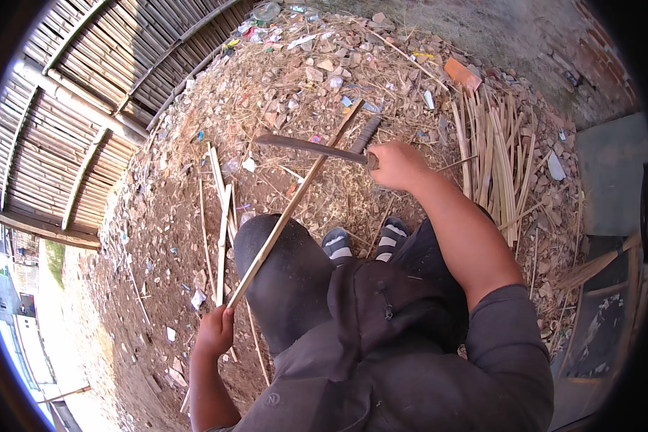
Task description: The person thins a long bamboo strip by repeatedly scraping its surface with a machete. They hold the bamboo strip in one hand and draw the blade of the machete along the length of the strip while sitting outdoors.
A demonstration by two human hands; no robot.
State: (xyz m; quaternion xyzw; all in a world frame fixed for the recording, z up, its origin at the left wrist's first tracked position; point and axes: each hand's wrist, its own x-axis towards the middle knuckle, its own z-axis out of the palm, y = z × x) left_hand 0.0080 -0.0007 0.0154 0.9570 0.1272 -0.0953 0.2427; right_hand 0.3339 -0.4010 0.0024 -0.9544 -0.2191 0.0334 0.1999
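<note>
My right hand [396, 165] is closed around the handle end of a machete [288, 144], whose long dark blade points left. The blade crosses a long bamboo strip [289, 209] near its upper part; I cannot tell whether they touch. At lower left, my left hand [214, 330] grips the strip's lower end, and the strip slants up to the right past my left knee. A dark ribbed rod [367, 132] lies just beyond my right hand.
A pile of split bamboo strips [500, 158] lies on the right, near an orange brick piece [462, 74]. More strips [219, 187] lie left of my knee. Rubble and litter cover the ground. A bamboo-slat wall [86, 93] stands at upper left, a grey wall [482, 29] at upper right.
</note>
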